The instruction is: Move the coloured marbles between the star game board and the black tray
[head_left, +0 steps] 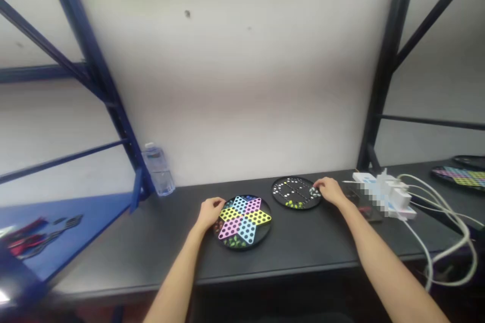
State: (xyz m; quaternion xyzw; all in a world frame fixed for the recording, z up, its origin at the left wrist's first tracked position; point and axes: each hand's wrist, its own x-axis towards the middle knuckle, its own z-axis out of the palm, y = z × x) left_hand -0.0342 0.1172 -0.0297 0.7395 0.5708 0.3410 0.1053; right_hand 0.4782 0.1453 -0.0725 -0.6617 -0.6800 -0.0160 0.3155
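Left hand point(209, 213) on the left rim of a Chinese checkers board point(244, 221) with a pastel star, fingers point(220, 204) curled against the edge, nothing visibly held. Right hand point(330, 192) at the right edge of a round black board point(290, 193), fingers point(317, 185) curved down over a small cluster of marbles point(314, 192); closed on them or only touching, impossible to tell. Both boards flat on the dark counter point(288, 245), just apart. Farther left, an upright water bottle point(159, 170). Right of the right hand, a dark flat case point(364, 207), then a power strip point(382, 194) with plugged-in white cables point(435, 242), and a second star board point(460, 176) beyond. Nothing between hands and boards.
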